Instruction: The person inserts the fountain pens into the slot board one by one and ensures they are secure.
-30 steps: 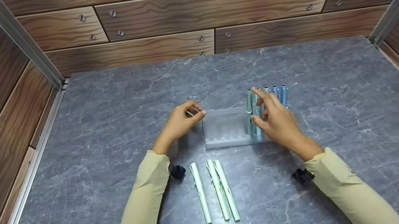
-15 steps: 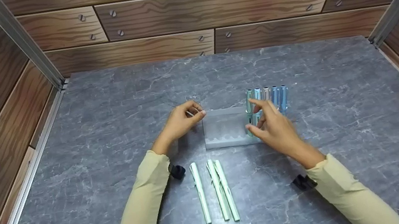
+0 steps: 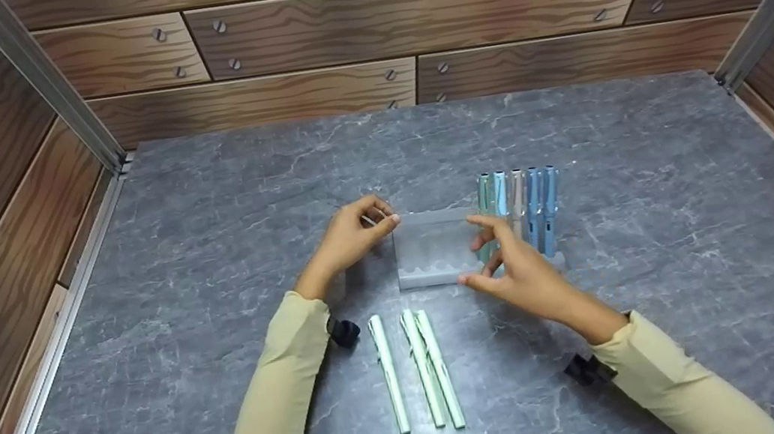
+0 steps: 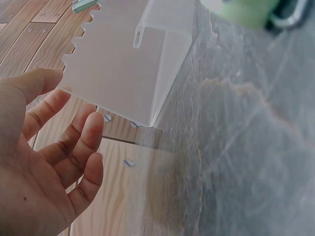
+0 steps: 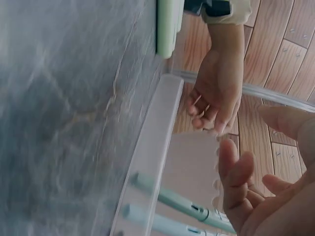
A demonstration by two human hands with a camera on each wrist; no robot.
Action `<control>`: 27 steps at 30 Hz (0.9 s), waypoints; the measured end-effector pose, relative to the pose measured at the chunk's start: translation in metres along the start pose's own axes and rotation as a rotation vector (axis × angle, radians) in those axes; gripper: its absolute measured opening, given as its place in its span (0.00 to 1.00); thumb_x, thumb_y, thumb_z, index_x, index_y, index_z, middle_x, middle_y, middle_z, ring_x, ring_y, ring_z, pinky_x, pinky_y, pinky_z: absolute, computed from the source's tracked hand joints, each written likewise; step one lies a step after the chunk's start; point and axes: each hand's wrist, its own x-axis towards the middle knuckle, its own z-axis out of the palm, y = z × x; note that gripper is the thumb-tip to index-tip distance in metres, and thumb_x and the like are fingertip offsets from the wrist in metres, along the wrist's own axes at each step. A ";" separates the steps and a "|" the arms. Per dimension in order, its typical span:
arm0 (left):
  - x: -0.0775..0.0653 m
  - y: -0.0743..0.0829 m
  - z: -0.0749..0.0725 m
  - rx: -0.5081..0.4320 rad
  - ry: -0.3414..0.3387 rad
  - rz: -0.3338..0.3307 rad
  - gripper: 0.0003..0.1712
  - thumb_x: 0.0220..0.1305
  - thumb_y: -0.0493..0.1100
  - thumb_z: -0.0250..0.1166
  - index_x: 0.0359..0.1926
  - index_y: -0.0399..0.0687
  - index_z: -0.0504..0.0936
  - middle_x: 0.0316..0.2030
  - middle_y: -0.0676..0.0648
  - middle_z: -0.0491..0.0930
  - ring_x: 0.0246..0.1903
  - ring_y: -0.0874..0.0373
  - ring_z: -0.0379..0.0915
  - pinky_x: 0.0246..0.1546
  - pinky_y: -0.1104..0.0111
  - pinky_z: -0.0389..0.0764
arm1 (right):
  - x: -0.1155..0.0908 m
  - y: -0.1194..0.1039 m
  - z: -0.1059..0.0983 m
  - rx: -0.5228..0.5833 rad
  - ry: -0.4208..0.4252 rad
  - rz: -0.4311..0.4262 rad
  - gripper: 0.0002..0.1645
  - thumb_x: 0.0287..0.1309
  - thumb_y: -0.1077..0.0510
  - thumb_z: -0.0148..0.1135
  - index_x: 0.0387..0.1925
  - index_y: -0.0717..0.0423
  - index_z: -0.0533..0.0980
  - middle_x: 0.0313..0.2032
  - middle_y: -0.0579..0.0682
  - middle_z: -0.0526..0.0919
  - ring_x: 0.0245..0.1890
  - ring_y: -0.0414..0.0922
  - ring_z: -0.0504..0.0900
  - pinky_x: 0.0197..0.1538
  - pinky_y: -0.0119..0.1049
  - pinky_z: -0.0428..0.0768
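My left hand (image 3: 348, 239) pinches the upper left corner of a clear pen stand (image 3: 431, 237) between thumb and index finger; the left wrist view shows this grip on the end of the stand's notched edge (image 4: 78, 61). Several capped pens lean side by side in the stand's right part, among them a dark green pen (image 3: 484, 188), a light blue one (image 3: 500, 190) and a blue one (image 3: 550, 186). My right hand (image 3: 527, 273) hovers in front of them with thumb and fingers apart, holding nothing. It hides the lower ends of the left-most pens.
On the grey marbled table (image 3: 202, 197), three light green pens lie in front of the stand: one on the left (image 3: 390, 379), and a middle pen (image 3: 421, 371) close beside a right pen (image 3: 442, 372). Wood-patterned panels (image 3: 419, 15) enclose the back and sides.
My right hand has moved left and toward me, off the green and light blue pens, uncovering more of the pens on the right. My left hand stays on the stand's corner.
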 end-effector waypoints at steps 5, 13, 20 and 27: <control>0.000 0.001 0.000 0.004 -0.001 0.002 0.09 0.65 0.47 0.64 0.39 0.46 0.81 0.36 0.44 0.83 0.30 0.57 0.77 0.30 0.72 0.74 | -0.004 -0.003 0.005 0.062 -0.133 0.064 0.47 0.54 0.56 0.71 0.69 0.55 0.54 0.49 0.63 0.71 0.31 0.43 0.78 0.35 0.33 0.80; -0.001 0.000 0.000 -0.009 -0.012 0.004 0.08 0.65 0.46 0.64 0.39 0.47 0.80 0.34 0.45 0.83 0.28 0.57 0.76 0.28 0.72 0.73 | -0.009 -0.008 0.011 0.043 -0.323 0.124 0.50 0.52 0.50 0.72 0.70 0.55 0.54 0.50 0.61 0.72 0.31 0.45 0.79 0.31 0.34 0.80; 0.000 -0.002 0.000 -0.008 0.008 0.020 0.09 0.64 0.46 0.64 0.39 0.46 0.80 0.34 0.44 0.83 0.28 0.56 0.76 0.28 0.72 0.73 | -0.011 -0.009 0.021 0.040 -0.454 0.130 0.54 0.50 0.48 0.73 0.71 0.55 0.53 0.50 0.59 0.73 0.30 0.43 0.78 0.30 0.34 0.78; 0.000 -0.002 0.000 -0.004 0.011 0.019 0.10 0.64 0.47 0.65 0.39 0.45 0.80 0.34 0.45 0.83 0.27 0.62 0.74 0.28 0.73 0.73 | -0.012 -0.009 0.032 -0.004 -0.494 0.116 0.54 0.47 0.47 0.74 0.71 0.54 0.56 0.48 0.57 0.75 0.29 0.40 0.75 0.31 0.32 0.76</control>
